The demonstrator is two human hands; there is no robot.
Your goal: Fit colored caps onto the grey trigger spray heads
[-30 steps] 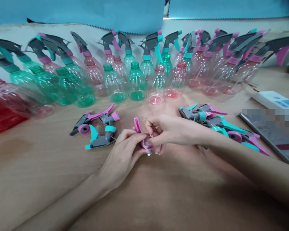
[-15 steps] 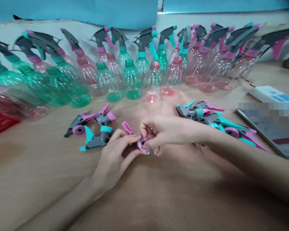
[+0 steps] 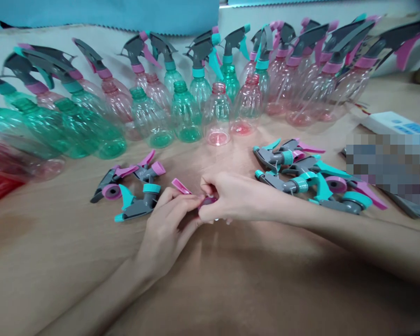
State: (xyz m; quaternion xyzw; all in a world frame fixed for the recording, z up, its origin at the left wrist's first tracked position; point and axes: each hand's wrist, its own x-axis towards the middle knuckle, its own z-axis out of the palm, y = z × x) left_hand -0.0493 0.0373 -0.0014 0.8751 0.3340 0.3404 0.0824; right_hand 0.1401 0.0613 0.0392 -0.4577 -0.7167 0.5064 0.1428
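My left hand (image 3: 168, 221) is closed round a trigger spray head (image 3: 181, 186), whose pink trigger sticks up above the fingers. Its pink collar (image 3: 207, 201) faces my right hand (image 3: 229, 196). The right fingers are curled and pressed together at the collar's rim, with the thumb against its opening. They cover most of the collar, so I cannot see inside it. Loose pink and teal spray heads (image 3: 143, 205) lie just left of my left hand. A further pile of spray heads (image 3: 283, 182) lies beyond my right forearm.
Uncapped bottles, green (image 3: 186, 114) and pink (image 3: 219, 116), stand in a row across the table (image 3: 196, 289). Behind them are several bottles with spray heads fitted (image 3: 294, 79). On the right lie a phone (image 3: 402, 198) and a white box (image 3: 394, 123). Something red (image 3: 2, 184) is at far left.
My right hand has shifted slightly left and turned over the collar, hiding the pale inside that showed before. The left hand still holds the spray head. The view has tilted a little.
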